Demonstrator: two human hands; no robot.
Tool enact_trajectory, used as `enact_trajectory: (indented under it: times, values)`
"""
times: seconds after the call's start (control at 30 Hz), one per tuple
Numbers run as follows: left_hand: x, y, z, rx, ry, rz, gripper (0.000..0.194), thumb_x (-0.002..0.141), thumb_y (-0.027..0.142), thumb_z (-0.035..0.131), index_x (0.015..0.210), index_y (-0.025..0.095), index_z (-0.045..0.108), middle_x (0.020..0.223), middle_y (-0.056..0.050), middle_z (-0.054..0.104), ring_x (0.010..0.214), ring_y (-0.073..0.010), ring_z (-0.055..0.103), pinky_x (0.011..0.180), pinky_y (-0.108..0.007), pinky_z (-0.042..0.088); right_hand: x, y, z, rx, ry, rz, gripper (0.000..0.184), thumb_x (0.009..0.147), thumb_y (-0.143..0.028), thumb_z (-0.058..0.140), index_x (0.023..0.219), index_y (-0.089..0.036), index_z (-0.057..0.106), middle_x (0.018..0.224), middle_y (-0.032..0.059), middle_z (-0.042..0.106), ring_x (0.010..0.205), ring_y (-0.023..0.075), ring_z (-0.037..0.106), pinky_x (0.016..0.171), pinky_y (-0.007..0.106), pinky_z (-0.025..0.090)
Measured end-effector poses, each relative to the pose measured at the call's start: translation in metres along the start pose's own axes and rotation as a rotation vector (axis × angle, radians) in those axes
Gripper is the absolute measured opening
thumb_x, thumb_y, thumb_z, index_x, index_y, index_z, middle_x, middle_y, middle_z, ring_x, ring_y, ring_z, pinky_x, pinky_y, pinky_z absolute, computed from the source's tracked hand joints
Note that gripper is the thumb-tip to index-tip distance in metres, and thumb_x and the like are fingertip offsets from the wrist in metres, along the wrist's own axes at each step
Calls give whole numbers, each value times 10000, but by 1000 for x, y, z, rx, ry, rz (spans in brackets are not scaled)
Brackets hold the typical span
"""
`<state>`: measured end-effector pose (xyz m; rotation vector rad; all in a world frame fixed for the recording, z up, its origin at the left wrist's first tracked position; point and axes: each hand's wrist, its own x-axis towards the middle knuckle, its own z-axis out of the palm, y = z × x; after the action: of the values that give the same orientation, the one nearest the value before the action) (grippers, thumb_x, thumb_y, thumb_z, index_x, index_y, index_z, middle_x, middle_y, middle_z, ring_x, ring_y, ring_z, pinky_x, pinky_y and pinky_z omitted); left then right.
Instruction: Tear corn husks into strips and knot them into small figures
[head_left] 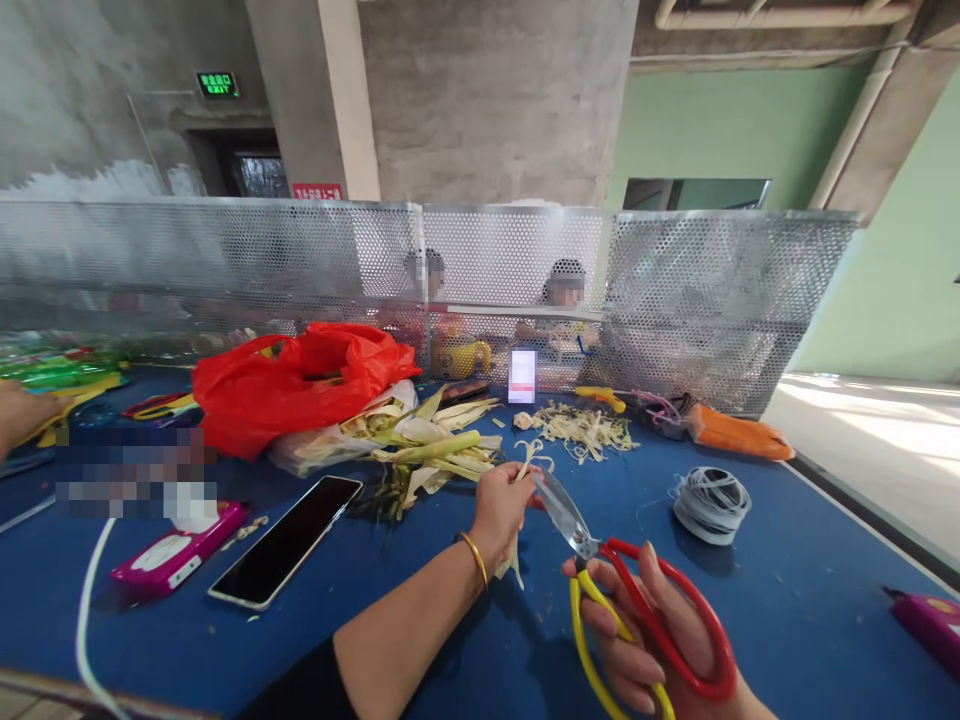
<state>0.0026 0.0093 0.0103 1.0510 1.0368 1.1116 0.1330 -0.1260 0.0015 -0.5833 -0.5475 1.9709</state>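
Observation:
My right hand (651,630) grips scissors (600,556) with one red and one yellow handle; the blades point up and left. Their tips meet a pale strip of dried leaf (528,462) that my left hand (501,508) pinches at the table's middle. A gold bangle circles my left wrist. Just beyond my left hand lies a heap of corn husks (420,442).
On the blue table (810,590) lie a black phone (285,540), a pink device (178,552), a red plastic bag (300,382), husk shreds (585,428), a coil of wire (711,502) and an orange tool (739,432). A perforated metal screen (712,300) stands behind. Another person's hand (22,412) is at far left.

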Motion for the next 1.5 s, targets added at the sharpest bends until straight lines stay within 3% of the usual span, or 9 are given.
enact_trajectory:
  times: [0.33, 0.53, 0.73, 0.93, 1.07, 1.17, 1.27, 1.4, 1.5]
  values:
    - [-2, -2, 0, 89, 15, 103, 149, 749, 245, 593, 638, 169, 657, 568, -2, 613, 498, -111, 526, 436, -188, 311, 13, 3, 7, 16, -45, -67, 598, 828, -696, 456, 1000, -146, 616, 697, -24, 484, 375, 8, 233, 349, 162, 328]
    - [-4, -1, 0, 125, -16, 121, 159, 745, 200, 591, 594, 174, 632, 505, 20, 579, 419, -88, 458, 463, -197, 340, 13, 3, 17, 8, -17, -104, 503, 871, -611, 481, 976, -138, 616, 669, -39, 454, 371, 0, 203, 337, 142, 322]
    - [-6, 0, 1, 116, -23, 73, 174, 749, 202, 596, 579, 169, 611, 475, 32, 556, 341, -59, 372, 410, -194, 270, 17, -1, 13, 10, 40, -106, 410, 876, -529, 544, 962, -135, 617, 641, -58, 429, 353, -12, 147, 299, 124, 283]
    - [-2, 1, -1, 37, 11, -33, 104, 734, 225, 623, 661, 151, 615, 621, -9, 640, 423, -78, 521, 368, -180, 175, 4, -7, 17, -132, 187, -14, 460, 787, -588, 622, 949, -158, 625, 602, -68, 447, 321, -5, 197, 280, 138, 271]
    - [7, 8, -8, -28, 47, -125, 106, 757, 242, 613, 798, 144, 618, 745, -41, 684, 448, -68, 548, 368, -168, 166, -20, -22, 2, -557, 454, 24, 458, 809, -594, 582, 1030, -195, 626, 633, -44, 526, 359, 31, 361, 336, 153, 315]
    - [16, 16, -5, -46, 37, -178, 87, 764, 221, 618, 764, 134, 607, 708, -33, 667, 395, -37, 471, 371, -165, 163, -33, -44, -23, -1292, 527, -99, 366, 779, -460, 644, 1047, -211, 662, 795, 37, 691, 682, 187, 647, 585, 240, 504]
    - [33, 25, 14, -45, -13, -219, 117, 741, 217, 665, 698, 123, 608, 616, -17, 631, 366, -29, 404, 372, -168, 144, -35, -63, -45, -1935, 583, -150, 427, 778, -305, 594, 1197, -227, 618, 1118, 99, 699, 974, 324, 657, 795, 374, 514]
    - [74, 37, 46, -72, -69, -318, 205, 728, 281, 721, 728, 140, 572, 559, 15, 582, 355, -23, 308, 378, -154, 132, -24, -71, -58, -2243, 532, -118, 500, 804, -237, 517, 1303, -201, 530, 1123, 117, 702, 952, 314, 683, 769, 366, 530]
    - [99, 43, 57, -120, -132, -443, 339, 777, 473, 656, 777, 157, 532, 591, 13, 568, 358, -31, 288, 376, -149, 140, -17, -72, -61, -2349, 483, -178, 466, 786, -183, 515, 1250, -188, 558, 1031, 112, 729, 877, 275, 705, 706, 310, 528]
